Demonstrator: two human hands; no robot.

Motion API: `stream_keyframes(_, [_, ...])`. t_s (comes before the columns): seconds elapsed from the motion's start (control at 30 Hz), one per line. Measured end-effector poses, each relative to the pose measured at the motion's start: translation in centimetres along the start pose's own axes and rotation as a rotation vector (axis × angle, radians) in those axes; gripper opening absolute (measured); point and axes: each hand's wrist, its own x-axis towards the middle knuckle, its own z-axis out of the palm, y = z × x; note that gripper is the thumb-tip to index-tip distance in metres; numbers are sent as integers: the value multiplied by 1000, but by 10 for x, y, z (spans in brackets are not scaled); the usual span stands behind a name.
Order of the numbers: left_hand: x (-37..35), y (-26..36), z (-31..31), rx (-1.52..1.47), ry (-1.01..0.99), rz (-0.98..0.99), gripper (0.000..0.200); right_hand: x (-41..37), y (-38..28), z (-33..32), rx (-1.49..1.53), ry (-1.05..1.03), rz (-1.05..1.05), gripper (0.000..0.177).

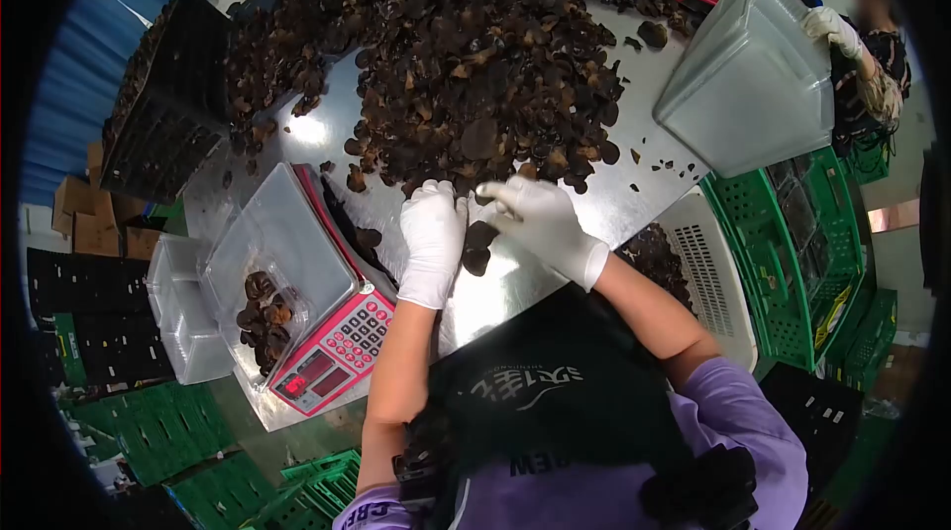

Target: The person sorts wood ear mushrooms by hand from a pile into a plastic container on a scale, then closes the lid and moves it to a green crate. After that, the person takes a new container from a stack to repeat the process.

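Observation:
A wide heap of dark brown wood ear mushrooms [480, 84] covers the far part of the metal table [510, 297]. My left hand [433, 233], in a white glove, is at the heap's near edge with its fingers curled in; what they hold is hidden. My right hand [550, 223], also gloved, bends toward the left one, its fingers drawn together beside a loose wood ear mushroom [480, 235]. Whether it grips that piece cannot be made out. Another dark piece [475, 262] lies just below, between my wrists.
Left of my arm, a clear plastic tub [282, 233] holding some mushrooms sits on a pink scale [342, 347]. A white slotted basket [718, 277] and green crates [792, 253] stand right. A co-worker's gloved hand [834, 30] touches a clear bin [748, 84]. A black crate [163, 104] stands far left.

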Motion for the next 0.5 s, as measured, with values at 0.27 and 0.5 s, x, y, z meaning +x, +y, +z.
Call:
stream_keyframes(0.27, [-33, -13, -42, -484, 94, -231, 11, 106, 29, -19, -349, 216, 36, 22])
stream_keyframes(0.5, [-54, -24, -50, -387, -146, -171, 15, 79, 30, -34, -10, 379, -100, 6])
